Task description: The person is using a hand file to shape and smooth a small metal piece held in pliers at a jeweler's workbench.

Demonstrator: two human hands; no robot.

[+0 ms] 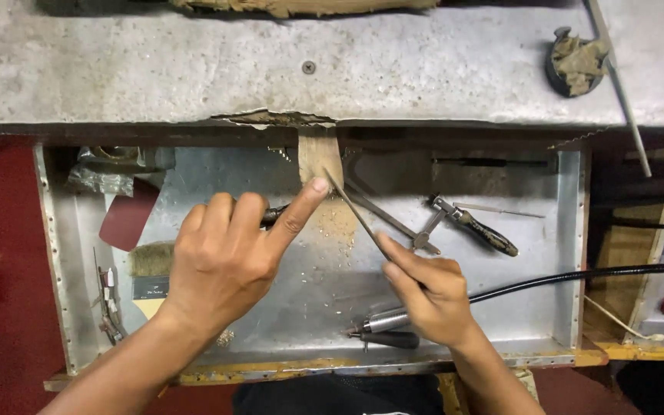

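A worn wooden bench pin juts from the metal-topped bench over an open metal drawer tray. My left hand rests by the pin, its index finger stretched so the tip presses at the pin's lower end; whatever small piece it steadies there is hidden. My right hand grips a thin metal file that slants up-left, with its tip meeting the pin beside my left fingertip.
In the tray lie a rotary handpiece on a black flexible shaft, a dark-handled saw frame, a brush, a maroon sheet and dust. A small dish of residue and a long rod sit on the bench.
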